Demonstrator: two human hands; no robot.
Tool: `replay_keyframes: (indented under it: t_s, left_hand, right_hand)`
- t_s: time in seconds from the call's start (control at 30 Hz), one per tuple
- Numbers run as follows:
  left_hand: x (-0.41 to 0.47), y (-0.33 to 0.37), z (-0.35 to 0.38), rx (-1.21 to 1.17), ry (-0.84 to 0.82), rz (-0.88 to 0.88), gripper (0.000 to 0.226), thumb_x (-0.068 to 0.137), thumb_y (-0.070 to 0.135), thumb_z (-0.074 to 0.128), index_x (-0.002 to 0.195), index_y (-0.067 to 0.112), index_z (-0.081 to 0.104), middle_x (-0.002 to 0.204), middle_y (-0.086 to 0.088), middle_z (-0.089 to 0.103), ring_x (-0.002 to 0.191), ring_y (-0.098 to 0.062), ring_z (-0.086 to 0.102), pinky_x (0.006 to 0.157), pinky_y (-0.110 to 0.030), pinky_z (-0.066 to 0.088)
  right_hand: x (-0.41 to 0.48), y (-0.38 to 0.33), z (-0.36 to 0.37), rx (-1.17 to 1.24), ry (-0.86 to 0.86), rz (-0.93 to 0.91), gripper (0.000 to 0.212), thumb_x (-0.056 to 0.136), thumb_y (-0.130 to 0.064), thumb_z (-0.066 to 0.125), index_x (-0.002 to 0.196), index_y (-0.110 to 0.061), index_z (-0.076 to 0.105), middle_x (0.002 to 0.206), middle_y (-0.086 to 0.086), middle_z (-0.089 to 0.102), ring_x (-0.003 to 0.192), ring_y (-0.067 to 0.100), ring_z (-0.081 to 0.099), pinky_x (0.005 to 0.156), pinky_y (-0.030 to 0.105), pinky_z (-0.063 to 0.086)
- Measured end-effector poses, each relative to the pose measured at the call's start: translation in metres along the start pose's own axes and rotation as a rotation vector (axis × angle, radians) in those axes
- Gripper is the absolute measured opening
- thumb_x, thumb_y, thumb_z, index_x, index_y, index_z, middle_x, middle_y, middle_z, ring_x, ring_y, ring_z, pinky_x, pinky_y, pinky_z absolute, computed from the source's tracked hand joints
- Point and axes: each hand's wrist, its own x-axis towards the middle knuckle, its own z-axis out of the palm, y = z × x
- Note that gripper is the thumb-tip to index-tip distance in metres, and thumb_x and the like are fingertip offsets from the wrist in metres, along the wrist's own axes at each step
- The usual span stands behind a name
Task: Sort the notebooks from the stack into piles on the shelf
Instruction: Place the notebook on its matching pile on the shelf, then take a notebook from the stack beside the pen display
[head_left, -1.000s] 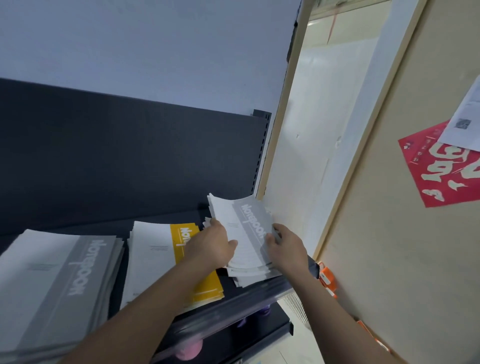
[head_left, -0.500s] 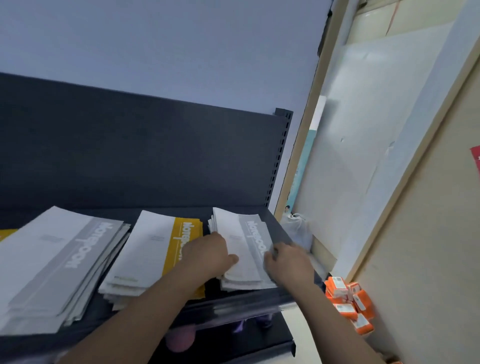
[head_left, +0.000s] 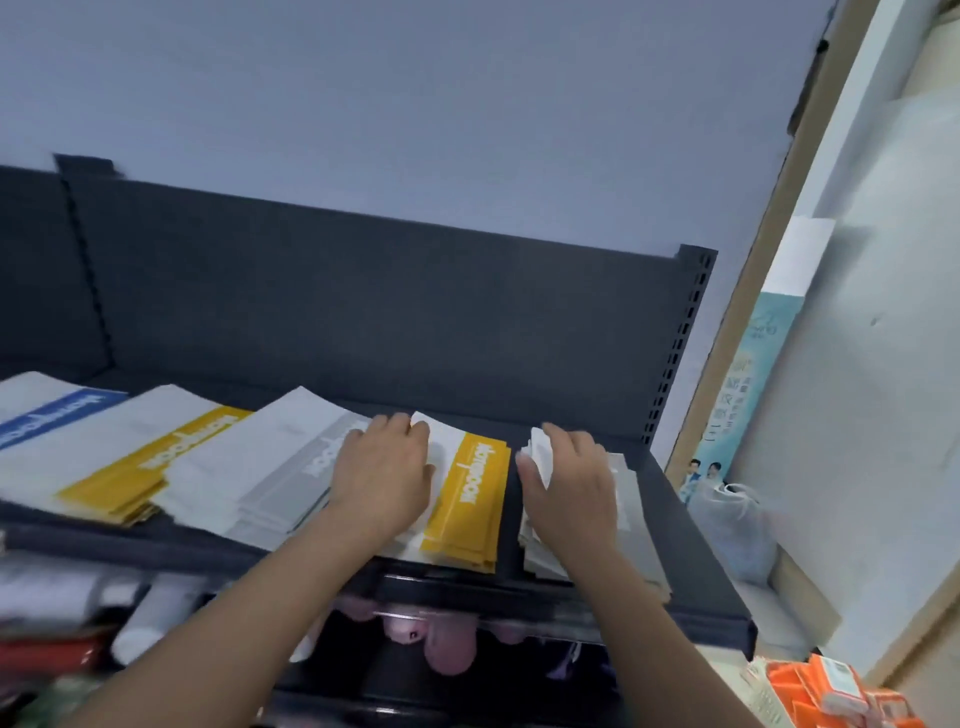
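Head view: the dark metal shelf (head_left: 670, 519) carries thin white notebooks in a row. From the left there is a blue-banded pile (head_left: 47, 415), a yellow-banded pile (head_left: 156, 457), a grey-banded pile (head_left: 280, 467), a second yellow-banded pile (head_left: 470, 504) and, far right, the grey-banded stack (head_left: 631, 519). My left hand (head_left: 382, 478) lies flat, fingers straight, on the second yellow-banded pile, while my right hand (head_left: 569, 488) curls over the grey-banded stack's far corner, gripping its top notebooks.
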Motion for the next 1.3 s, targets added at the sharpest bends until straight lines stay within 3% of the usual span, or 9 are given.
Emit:
replay_keyframes:
  t_s: [0.1, 0.23, 0.33, 0.43, 0.53, 0.67, 0.97, 1.13, 1.3]
  left_hand:
    - [-0.016, -0.039, -0.006, 0.064, 0.056, -0.070, 0.039, 0.090, 0.034, 0.051, 0.126, 0.017, 0.048, 0.123, -0.002, 0.054, 0.118, -0.024, 0.049, 0.088, -0.036, 0.041]
    - [-0.039, -0.094, -0.019, 0.156, 0.069, -0.155, 0.040, 0.083, 0.032, 0.062, 0.117, 0.013, 0.055, 0.115, -0.005, 0.059, 0.111, -0.027, 0.054, 0.084, -0.038, 0.044]
    - [-0.058, -0.138, -0.028, 0.232, 0.059, -0.244, 0.047, 0.079, 0.034, 0.069, 0.118, 0.013, 0.056, 0.112, -0.004, 0.061, 0.108, -0.027, 0.056, 0.082, -0.037, 0.045]
    - [-0.078, -0.182, -0.041, 0.302, 0.060, -0.323, 0.052, 0.063, 0.030, 0.081, 0.107, 0.011, 0.062, 0.096, -0.005, 0.064, 0.092, -0.028, 0.062, 0.070, -0.037, 0.050]
    - [-0.098, -0.226, -0.049, 0.346, 0.053, -0.376, 0.050, 0.080, 0.032, 0.066, 0.123, 0.013, 0.052, 0.113, -0.003, 0.059, 0.110, -0.025, 0.054, 0.084, -0.037, 0.044]
    - [-0.126, -0.284, -0.065, 0.377, 0.032, -0.464, 0.042, 0.069, 0.027, 0.075, 0.106, 0.014, 0.059, 0.097, -0.003, 0.063, 0.095, -0.026, 0.059, 0.072, -0.036, 0.046]
    - [-0.182, -0.422, -0.081, 0.426, 0.049, -0.550, 0.041, 0.079, 0.019, 0.057, 0.120, 0.014, 0.054, 0.112, -0.004, 0.060, 0.109, -0.026, 0.055, 0.081, -0.037, 0.044]
    - [-0.207, -0.488, -0.087, 0.444, 0.072, -0.590, 0.048, 0.081, 0.024, 0.062, 0.126, 0.014, 0.050, 0.118, -0.003, 0.057, 0.114, -0.024, 0.052, 0.086, -0.035, 0.044]
    - [-0.225, -0.554, -0.084, 0.505, 0.052, -0.642, 0.046, 0.050, 0.020, 0.080, 0.092, 0.012, 0.066, 0.079, -0.003, 0.063, 0.077, -0.025, 0.062, 0.058, -0.033, 0.046]
  right_hand:
    - [0.004, -0.040, 0.015, 0.050, -0.021, -0.099, 0.052, 0.082, -0.034, 0.051, 0.120, 0.001, 0.062, 0.102, 0.014, 0.065, 0.088, 0.034, 0.063, 0.073, 0.039, 0.052]
    - [0.002, -0.097, 0.035, 0.028, -0.137, -0.215, 0.058, 0.093, -0.031, 0.053, 0.145, -0.009, 0.037, 0.141, 0.007, 0.045, 0.129, 0.028, 0.042, 0.105, 0.038, 0.036]
    - [-0.001, -0.142, 0.053, 0.054, -0.197, -0.335, 0.061, 0.094, -0.032, 0.052, 0.147, -0.013, 0.030, 0.149, 0.004, 0.034, 0.138, 0.023, 0.030, 0.112, 0.033, 0.026]
    - [-0.005, -0.188, 0.068, 0.063, -0.244, -0.415, 0.060, 0.094, -0.031, 0.052, 0.147, -0.016, 0.029, 0.152, 0.004, 0.030, 0.140, 0.022, 0.025, 0.112, 0.034, 0.024]
    - [-0.010, -0.235, 0.086, 0.070, -0.268, -0.485, 0.060, 0.095, -0.033, 0.051, 0.147, -0.016, 0.027, 0.153, 0.005, 0.027, 0.142, 0.022, 0.024, 0.112, 0.035, 0.024]
    - [-0.018, -0.299, 0.112, 0.106, -0.309, -0.526, 0.060, 0.090, -0.027, 0.059, 0.144, -0.013, 0.036, 0.148, 0.009, 0.036, 0.136, 0.028, 0.033, 0.108, 0.038, 0.029]
    - [-0.043, -0.441, 0.172, 0.124, -0.382, -0.621, 0.061, 0.093, -0.033, 0.055, 0.146, -0.014, 0.031, 0.150, 0.007, 0.031, 0.138, 0.026, 0.029, 0.110, 0.038, 0.027]
    - [-0.058, -0.510, 0.203, 0.141, -0.410, -0.663, 0.061, 0.094, -0.035, 0.052, 0.147, -0.016, 0.029, 0.152, 0.007, 0.029, 0.140, 0.024, 0.025, 0.111, 0.037, 0.025]
    - [-0.062, -0.570, 0.234, 0.155, -0.432, -0.722, 0.062, 0.095, -0.035, 0.051, 0.148, -0.016, 0.026, 0.153, 0.006, 0.027, 0.141, 0.024, 0.023, 0.111, 0.035, 0.024]
